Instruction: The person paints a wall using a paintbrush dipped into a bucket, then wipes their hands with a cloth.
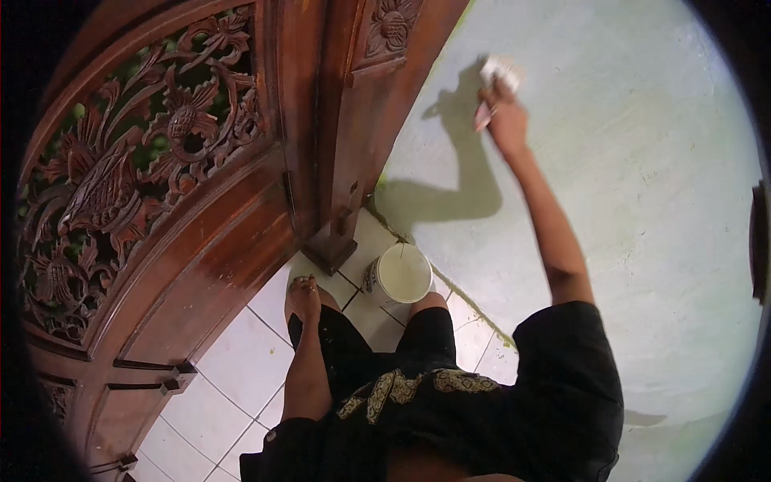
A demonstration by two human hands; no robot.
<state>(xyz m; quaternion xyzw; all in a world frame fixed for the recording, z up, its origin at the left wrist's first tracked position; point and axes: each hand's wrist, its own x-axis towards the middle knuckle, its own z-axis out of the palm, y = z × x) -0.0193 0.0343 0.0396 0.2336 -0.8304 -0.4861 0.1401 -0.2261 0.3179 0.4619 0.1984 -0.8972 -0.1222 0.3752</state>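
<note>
My right hand (507, 127) is raised against the pale wall, closed around a paintbrush (501, 74). The whitish bristle end touches the wall, and a pinkish handle end shows below my fingers; the brush is a little blurred. Down at the left, my left hand (303, 299) rests on my knee with nothing in it, its fingers loosely bent and small in view. Between my knees, slightly ahead, stands a white bucket (405, 273) with pale, cream-coloured paint inside and a thin wire handle.
A carved dark wooden panel (201, 265) and a thick wooden post (321, 161) stand at my left. The pale greenish wall (626, 201) fills the right side. White floor tiles (233, 361) meet it along a greenish, paint-marked edge. A dark object (758, 241) sits at the far right.
</note>
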